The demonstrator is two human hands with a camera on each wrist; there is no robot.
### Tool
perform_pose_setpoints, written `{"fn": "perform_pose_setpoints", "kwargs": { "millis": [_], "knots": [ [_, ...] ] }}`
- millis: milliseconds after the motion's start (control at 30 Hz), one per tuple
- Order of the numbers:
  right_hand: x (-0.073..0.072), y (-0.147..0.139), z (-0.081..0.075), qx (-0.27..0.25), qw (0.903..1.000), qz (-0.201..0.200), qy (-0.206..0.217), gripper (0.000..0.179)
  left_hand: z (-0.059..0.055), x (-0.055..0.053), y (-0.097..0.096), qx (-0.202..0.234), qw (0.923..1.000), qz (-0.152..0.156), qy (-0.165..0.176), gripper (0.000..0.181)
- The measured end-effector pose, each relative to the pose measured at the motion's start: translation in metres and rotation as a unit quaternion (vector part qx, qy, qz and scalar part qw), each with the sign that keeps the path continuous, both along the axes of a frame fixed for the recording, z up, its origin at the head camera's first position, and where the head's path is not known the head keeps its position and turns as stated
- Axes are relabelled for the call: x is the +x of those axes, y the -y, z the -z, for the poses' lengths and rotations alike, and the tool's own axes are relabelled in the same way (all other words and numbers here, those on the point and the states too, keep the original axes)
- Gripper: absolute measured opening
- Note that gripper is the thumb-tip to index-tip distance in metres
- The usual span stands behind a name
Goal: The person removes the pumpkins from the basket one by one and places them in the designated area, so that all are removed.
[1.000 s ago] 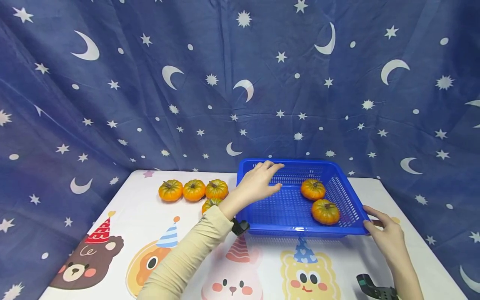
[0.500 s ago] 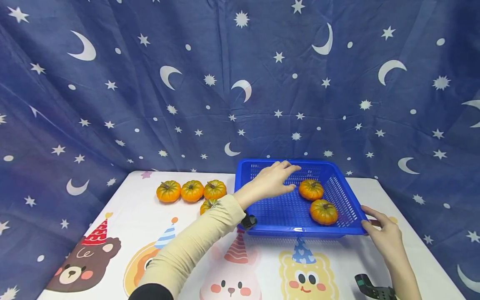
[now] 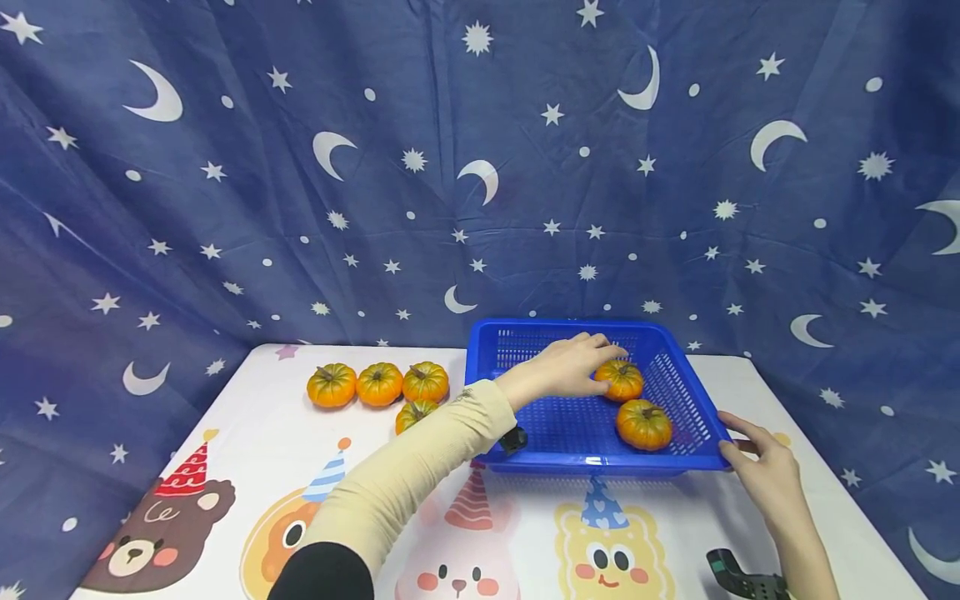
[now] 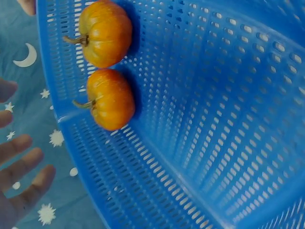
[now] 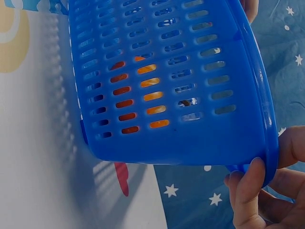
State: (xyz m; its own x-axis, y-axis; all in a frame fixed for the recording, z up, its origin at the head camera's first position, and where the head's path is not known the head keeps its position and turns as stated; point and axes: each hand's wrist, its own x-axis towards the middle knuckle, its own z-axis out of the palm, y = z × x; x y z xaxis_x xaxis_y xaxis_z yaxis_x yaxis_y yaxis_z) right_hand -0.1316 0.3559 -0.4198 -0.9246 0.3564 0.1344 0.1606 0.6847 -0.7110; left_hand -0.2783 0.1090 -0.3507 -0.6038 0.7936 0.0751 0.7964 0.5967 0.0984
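Note:
In the head view my left hand [image 3: 573, 367] reaches over the blue plastic basket [image 3: 555, 458], fingers spread, fingertips overlapping the farther small orange pumpkin [image 3: 622, 382]. The left wrist view shows those fingers [image 4: 29, 164] spread apart with nothing between them, and both pumpkins in the basket, stems toward the hand. A nearer pumpkin [image 3: 643, 427] sits beside the first one, on the basket's right side. At the basket's front right corner my right hand [image 3: 765, 462] pinches the rim [image 5: 267, 143] between thumb and fingers.
Left of the basket, a row of three pumpkins [image 3: 379, 385] lies on the white table cloth [image 3: 277, 433]; another pumpkin [image 3: 412, 412] in front of them is partly behind my left sleeve [image 3: 420, 467]. A blue curtain [image 3: 525, 167] with stars and moons hangs behind the table.
My left hand has moved right across the basket to the farther pumpkin. My right hand keeps its hold on the rim, and the pumpkins stay where they were.

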Motion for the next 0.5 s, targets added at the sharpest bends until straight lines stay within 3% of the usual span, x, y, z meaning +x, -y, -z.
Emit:
{"fn": "perform_pose_setpoints", "kwargs": {
  "millis": [200,367,500],
  "knots": [
    [0.000,0.000,0.000,-0.002,1.0000,0.003,0.006,0.045,0.008,-0.008,-0.014,0.016,0.9976,0.021,0.064,0.051],
    [0.000,-0.001,0.001,-0.005,1.0000,0.001,0.005,0.045,0.014,-0.014,-0.025,0.031,0.9956,0.055,0.069,0.049],
    [0.000,-0.001,0.000,-0.004,1.0000,-0.001,0.001,0.045,0.017,-0.016,-0.034,0.033,0.9941,0.065,0.081,0.051]
  ]
}}
